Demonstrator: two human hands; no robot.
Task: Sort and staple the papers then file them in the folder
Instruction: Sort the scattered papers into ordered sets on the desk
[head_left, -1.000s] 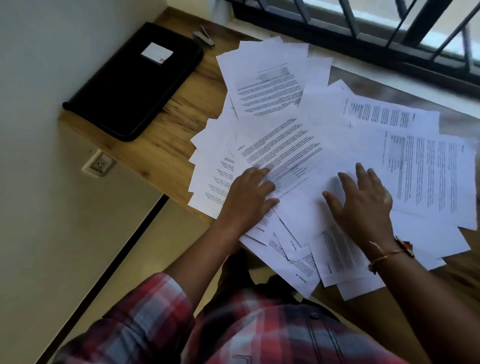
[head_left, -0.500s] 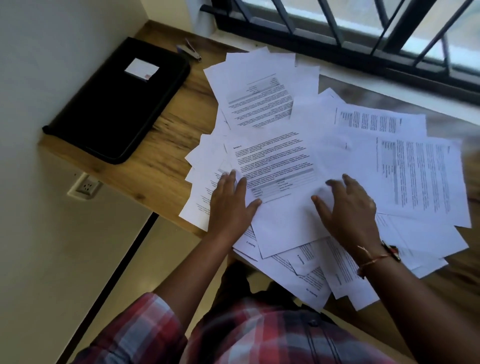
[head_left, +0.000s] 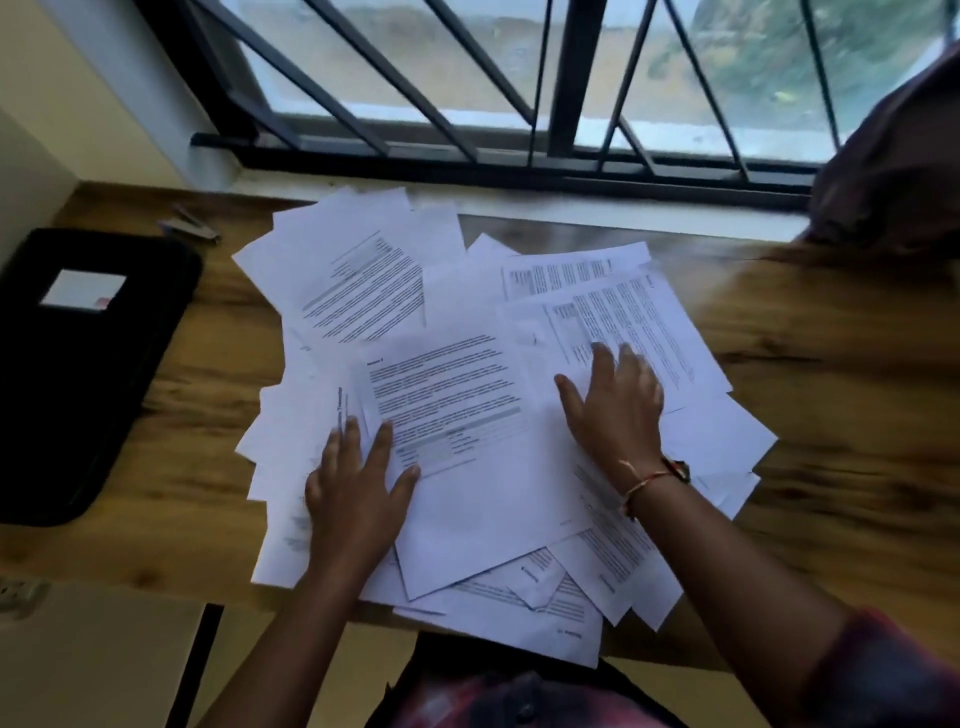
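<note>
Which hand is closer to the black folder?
Left. The left hand rests flat on the papers, on the side towards the black folder, with bare table between them; the right hand presses papers farther right.

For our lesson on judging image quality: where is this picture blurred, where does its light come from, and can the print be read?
Head view: motion blur smears the right hand and the table at far right. Head view: daylight comes through the window, leaving the folder nearly black. Head view: print on the papers is too soft to read.
</note>
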